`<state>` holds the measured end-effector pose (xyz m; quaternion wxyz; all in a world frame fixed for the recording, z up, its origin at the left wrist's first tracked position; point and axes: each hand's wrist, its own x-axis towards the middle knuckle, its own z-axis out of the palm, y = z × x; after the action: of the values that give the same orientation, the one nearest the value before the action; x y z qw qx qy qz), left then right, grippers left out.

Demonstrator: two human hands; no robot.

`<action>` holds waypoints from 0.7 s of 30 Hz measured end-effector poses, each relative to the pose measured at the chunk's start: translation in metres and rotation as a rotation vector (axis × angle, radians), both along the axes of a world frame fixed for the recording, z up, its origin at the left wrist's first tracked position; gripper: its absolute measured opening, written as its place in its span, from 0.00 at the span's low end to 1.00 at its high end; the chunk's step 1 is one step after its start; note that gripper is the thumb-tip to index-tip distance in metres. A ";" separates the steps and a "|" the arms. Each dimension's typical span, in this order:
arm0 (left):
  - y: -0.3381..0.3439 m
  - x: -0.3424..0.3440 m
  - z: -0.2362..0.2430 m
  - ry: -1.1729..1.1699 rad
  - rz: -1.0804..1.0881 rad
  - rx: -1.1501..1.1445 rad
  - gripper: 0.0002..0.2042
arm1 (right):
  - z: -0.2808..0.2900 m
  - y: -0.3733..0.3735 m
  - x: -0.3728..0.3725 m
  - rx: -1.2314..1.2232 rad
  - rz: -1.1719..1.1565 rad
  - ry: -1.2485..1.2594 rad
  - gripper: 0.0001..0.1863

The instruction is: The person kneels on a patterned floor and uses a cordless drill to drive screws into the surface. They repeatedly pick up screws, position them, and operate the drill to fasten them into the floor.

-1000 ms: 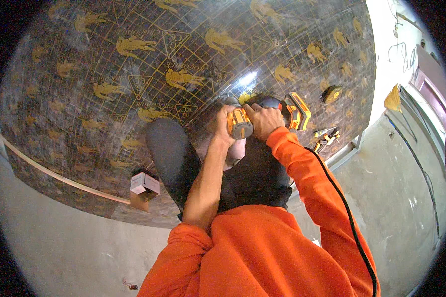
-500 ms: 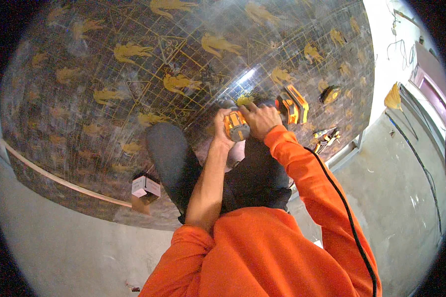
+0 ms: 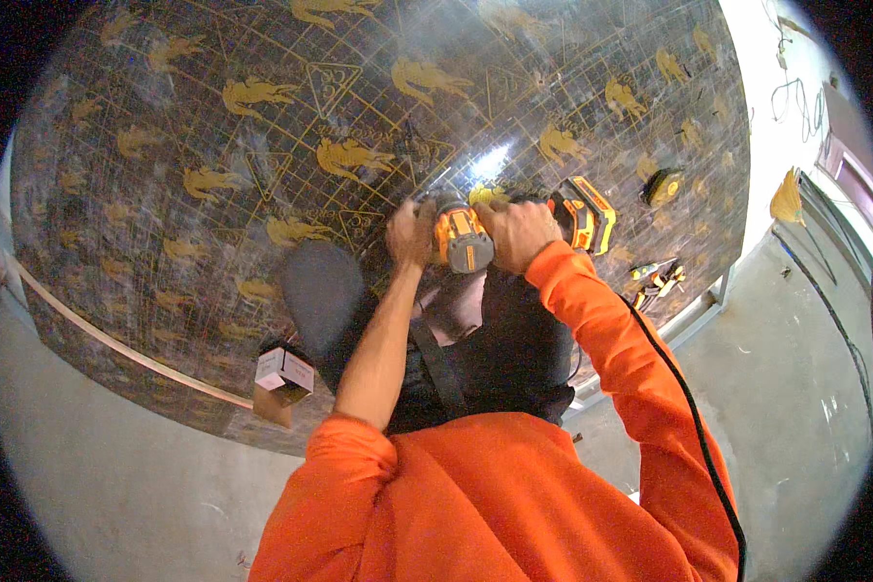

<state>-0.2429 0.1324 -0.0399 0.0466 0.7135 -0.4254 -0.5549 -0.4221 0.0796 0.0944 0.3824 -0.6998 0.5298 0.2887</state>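
Observation:
An orange, yellow and grey cordless drill (image 3: 466, 241) lies on its side in front of me, its rear end toward me. My right hand (image 3: 524, 231) is wrapped round its grip, and the battery (image 3: 587, 215) sticks out to the right. My left hand (image 3: 410, 233) is closed beside the front of the drill, fingers curled; whatever they hold is hidden. A bright light spot shines on the board just beyond the drill's front, whose tip I cannot make out. My knees are bent on either side below the tool.
I am on a large dark board (image 3: 165, 301) printed with yellow figures. At right lie a tape measure (image 3: 662, 187) and several small hand tools (image 3: 657, 281). A small open box (image 3: 284, 374) stands at lower left. A broom (image 3: 789, 199) and cables are by the right wall.
My left hand has shifted left, off the drill's side, and its fingers are now curled. The drill, still in my right hand, has barely moved. The view has shifted slightly.

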 end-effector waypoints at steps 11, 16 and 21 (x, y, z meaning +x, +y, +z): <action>-0.061 -0.003 0.015 -0.356 -0.324 0.055 0.25 | -0.006 0.033 -0.019 -0.312 0.038 -0.169 0.34; -0.082 -0.009 0.010 -0.331 -0.501 -0.125 0.20 | 0.005 0.050 -0.032 -0.350 0.061 -0.193 0.31; -0.060 -0.010 0.001 -0.218 -0.826 -0.663 0.20 | 0.049 0.080 -0.053 -0.332 -0.069 -0.219 0.32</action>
<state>-0.2531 0.0724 -0.0390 0.0027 0.4873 -0.8252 -0.2858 -0.4756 0.1600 0.1438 0.3270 -0.7617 0.5491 0.1064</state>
